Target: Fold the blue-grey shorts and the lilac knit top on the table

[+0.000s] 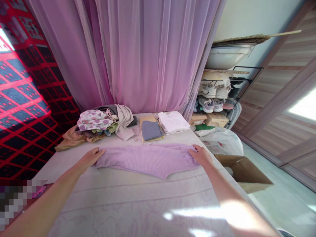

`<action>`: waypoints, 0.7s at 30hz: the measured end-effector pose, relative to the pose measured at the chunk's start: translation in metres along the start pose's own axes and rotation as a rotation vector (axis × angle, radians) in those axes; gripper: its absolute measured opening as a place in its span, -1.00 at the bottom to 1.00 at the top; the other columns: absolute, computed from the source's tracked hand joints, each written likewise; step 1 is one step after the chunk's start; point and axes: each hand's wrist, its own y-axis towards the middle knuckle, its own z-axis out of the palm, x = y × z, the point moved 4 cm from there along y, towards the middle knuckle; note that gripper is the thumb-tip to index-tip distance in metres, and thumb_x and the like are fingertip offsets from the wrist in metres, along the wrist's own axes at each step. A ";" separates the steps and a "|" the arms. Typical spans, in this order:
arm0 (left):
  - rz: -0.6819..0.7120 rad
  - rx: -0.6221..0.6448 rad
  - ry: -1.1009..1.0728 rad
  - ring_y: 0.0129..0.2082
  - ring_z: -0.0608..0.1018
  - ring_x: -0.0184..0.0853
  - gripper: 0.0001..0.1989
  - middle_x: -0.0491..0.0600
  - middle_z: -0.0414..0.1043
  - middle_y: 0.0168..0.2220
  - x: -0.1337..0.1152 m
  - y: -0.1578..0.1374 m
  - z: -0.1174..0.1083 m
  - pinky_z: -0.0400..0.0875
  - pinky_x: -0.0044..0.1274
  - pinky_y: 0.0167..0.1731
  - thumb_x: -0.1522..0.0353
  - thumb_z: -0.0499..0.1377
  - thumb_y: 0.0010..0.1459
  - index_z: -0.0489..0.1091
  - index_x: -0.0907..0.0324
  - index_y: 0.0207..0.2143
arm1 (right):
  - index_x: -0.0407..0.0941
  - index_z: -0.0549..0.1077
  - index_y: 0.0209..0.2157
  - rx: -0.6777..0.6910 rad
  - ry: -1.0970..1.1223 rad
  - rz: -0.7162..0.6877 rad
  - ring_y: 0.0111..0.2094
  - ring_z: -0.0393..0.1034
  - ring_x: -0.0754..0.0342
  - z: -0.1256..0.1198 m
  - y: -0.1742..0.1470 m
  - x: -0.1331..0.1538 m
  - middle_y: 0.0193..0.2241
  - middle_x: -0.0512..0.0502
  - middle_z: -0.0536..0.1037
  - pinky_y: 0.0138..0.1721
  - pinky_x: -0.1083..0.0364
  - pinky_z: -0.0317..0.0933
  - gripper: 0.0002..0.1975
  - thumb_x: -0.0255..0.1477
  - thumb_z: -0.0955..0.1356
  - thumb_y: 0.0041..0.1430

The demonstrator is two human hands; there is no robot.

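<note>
A pair of lilac ribbed pants [145, 159] lies stretched sideways across the pale patterned bed surface, one leg over the other, its crotch corner pointing toward me. My left hand [92, 155] pinches the narrow leg end. At the wider waist end, my right hand [201, 155] grips the upper corner with closed fingers. Just beyond the pants sit a folded grey-blue cloth [151, 130] on mustard-coloured folded cloth, and a stack of folded white clothes [172, 122]. A heap of loose clothes [96, 121] rests behind my left hand.
Purple curtains [138, 59] hang along the far edge. To the right stand a shoe rack [243, 79] with sneakers [209, 104], a plastic bag [222, 140] and an open cardboard box [243, 171] on the floor. A red-and-black patterned cloth [37, 131] hangs at left.
</note>
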 end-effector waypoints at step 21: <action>0.088 -0.133 0.666 -0.18 0.56 -0.01 -0.63 0.16 0.53 -0.16 0.015 0.014 0.001 0.31 -0.41 -0.36 0.10 -0.06 0.20 0.36 0.12 -0.16 | -0.12 0.35 0.13 -0.032 -0.203 0.055 0.02 0.37 -0.10 -0.007 -0.006 0.024 0.03 -0.28 0.42 -0.08 0.03 0.23 -0.50 -0.17 0.21 0.25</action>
